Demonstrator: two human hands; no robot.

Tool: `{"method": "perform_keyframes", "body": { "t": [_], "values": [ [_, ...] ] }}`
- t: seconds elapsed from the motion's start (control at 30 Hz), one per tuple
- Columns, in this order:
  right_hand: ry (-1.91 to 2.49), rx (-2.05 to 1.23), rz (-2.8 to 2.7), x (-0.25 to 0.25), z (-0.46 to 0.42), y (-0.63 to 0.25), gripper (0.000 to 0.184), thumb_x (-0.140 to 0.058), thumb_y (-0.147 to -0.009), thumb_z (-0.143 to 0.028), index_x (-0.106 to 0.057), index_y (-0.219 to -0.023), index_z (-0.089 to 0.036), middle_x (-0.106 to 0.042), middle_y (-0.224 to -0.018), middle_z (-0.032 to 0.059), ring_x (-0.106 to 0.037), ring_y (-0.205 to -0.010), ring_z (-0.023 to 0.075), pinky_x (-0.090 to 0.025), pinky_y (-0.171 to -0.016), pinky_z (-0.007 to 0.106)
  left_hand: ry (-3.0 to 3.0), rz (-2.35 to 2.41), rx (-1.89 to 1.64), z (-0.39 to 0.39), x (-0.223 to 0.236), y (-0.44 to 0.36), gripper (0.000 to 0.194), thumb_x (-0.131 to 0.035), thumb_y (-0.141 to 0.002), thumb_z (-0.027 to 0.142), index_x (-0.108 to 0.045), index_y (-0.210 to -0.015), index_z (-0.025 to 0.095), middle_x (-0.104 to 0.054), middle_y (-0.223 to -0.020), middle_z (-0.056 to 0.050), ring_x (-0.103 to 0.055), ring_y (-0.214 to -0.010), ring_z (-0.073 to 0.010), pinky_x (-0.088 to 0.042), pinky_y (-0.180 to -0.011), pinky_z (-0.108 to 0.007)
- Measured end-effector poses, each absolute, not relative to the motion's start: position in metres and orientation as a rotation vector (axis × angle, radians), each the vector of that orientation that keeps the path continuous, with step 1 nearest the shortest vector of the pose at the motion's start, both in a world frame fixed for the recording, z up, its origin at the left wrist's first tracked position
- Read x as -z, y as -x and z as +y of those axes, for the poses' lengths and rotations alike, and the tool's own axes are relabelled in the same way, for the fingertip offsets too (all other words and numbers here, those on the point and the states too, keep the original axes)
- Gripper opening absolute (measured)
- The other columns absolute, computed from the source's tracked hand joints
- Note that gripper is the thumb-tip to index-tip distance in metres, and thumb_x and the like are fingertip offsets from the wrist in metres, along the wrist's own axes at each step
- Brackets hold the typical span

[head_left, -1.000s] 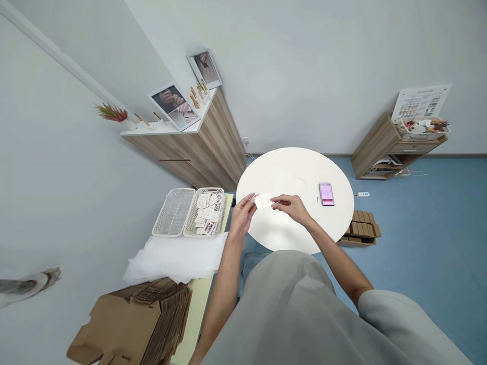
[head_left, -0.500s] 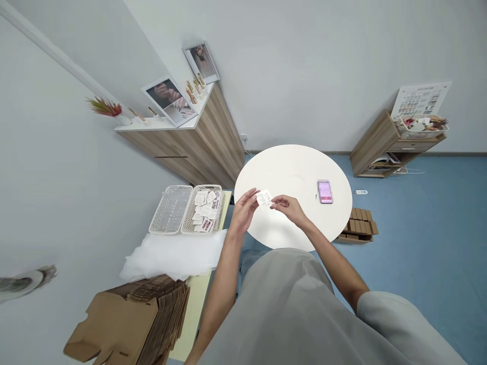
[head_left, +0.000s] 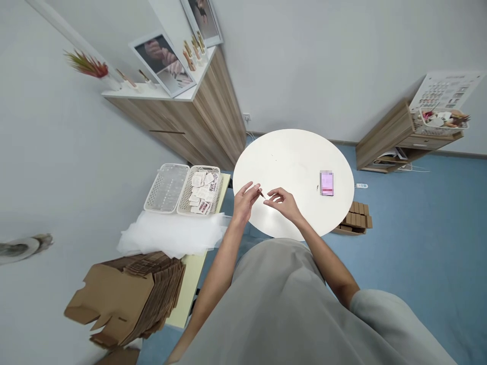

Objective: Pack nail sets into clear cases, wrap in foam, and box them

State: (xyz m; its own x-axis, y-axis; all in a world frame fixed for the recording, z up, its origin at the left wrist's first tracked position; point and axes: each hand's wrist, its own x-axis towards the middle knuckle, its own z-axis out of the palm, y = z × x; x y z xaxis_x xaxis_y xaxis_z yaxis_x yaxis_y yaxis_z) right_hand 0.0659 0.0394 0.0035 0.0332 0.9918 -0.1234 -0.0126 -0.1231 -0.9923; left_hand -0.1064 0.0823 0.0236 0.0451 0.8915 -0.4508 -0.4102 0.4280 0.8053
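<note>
My left hand (head_left: 244, 202) is over the near left part of the round white table (head_left: 297, 152). Its thumb and fingers pinch a small card (head_left: 261, 193), now seen nearly edge-on with a dark reddish side. Close by on the right is my right hand (head_left: 283, 204), its curved thumb and index finger apart around the card's lower corner. Whether a fingertip touches that corner I cannot make out. Similar white printed cards (head_left: 203, 192) lie heaped in a white plastic basket (head_left: 181, 203) to the left.
A phone (head_left: 326, 183) with a pink screen lies on the table's right. Leftward are a clear-lined basket (head_left: 167, 187), white foam sheets (head_left: 167, 233) and flattened brown cartons (head_left: 117, 299). A box of small cartons (head_left: 353, 220) sits on the floor. Wooden cabinets (head_left: 216, 111) stand behind.
The card has turned from its white printed face to nearly edge-on in my left hand. My right thumb and index finger have spread apart. The view has tilted lower.
</note>
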Motion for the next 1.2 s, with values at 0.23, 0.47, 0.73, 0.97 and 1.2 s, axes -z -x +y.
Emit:
{"method": "perform_keyframes", "body": {
  "t": [0.23,0.47,0.73,0.97,1.2],
  "values": [
    [1.532,-1.147,-1.177,0.011,0.045,-0.069,0.040,-0.070,-0.093,-0.065,-0.076,-0.096,-0.025,-0.080,-0.099,0.0056,-0.075,-0.081,0.0212,-0.061,-0.080,0.036,-0.588,1.214,-1.098,0.077,0.010,0.105,0.046,-0.094,-0.080,0.035,-0.076,-0.117,0.013,-0.081,-0.116,-0.015,-0.077,-0.113,-0.0267,-0.056,-0.116,-0.051],
    [1.602,-1.406,-1.099,0.050,0.056,-0.072,0.052,-0.073,-0.089,-0.074,-0.071,-0.095,-0.022,-0.080,-0.090,0.0087,-0.078,-0.077,0.0213,-0.066,-0.079,0.035,-0.722,1.409,-1.077,0.076,0.045,0.116,0.042,-0.093,-0.075,0.030,-0.083,-0.113,0.015,-0.080,-0.109,-0.012,-0.077,-0.109,-0.0299,-0.062,-0.107,-0.051],
    [1.893,-1.495,-1.240,0.062,0.056,-0.065,0.039,-0.074,-0.097,-0.056,-0.070,-0.115,-0.021,-0.081,-0.122,0.0126,-0.080,-0.074,0.0193,-0.063,-0.071,0.031,-0.820,1.618,-1.151,0.078,0.063,0.144,0.036,-0.086,-0.084,0.027,-0.081,-0.118,0.017,-0.077,-0.134,-0.016,-0.073,-0.123,-0.0320,-0.054,-0.117,-0.049],
    [1.954,-1.400,-1.483,0.055,0.069,-0.044,0.033,-0.070,-0.099,-0.049,-0.072,-0.120,-0.023,-0.082,-0.116,0.0097,-0.081,-0.094,0.0237,-0.063,-0.085,0.036,-0.742,1.690,-1.208,0.071,0.069,0.208,0.037,-0.081,-0.087,0.027,-0.077,-0.122,0.015,-0.074,-0.137,-0.018,-0.069,-0.131,-0.0343,-0.051,-0.120,-0.050],
    [1.839,-1.330,-1.803,0.023,0.095,0.050,0.030,-0.068,-0.100,-0.046,-0.073,-0.121,-0.025,-0.082,-0.116,0.0081,-0.080,-0.097,0.0255,-0.062,-0.092,0.041,-0.606,1.711,-1.363,0.069,0.059,0.290,0.034,-0.079,-0.087,0.024,-0.077,-0.121,0.017,-0.075,-0.135,-0.015,-0.071,-0.126,-0.0319,-0.053,-0.117,-0.048]
  ]
}}
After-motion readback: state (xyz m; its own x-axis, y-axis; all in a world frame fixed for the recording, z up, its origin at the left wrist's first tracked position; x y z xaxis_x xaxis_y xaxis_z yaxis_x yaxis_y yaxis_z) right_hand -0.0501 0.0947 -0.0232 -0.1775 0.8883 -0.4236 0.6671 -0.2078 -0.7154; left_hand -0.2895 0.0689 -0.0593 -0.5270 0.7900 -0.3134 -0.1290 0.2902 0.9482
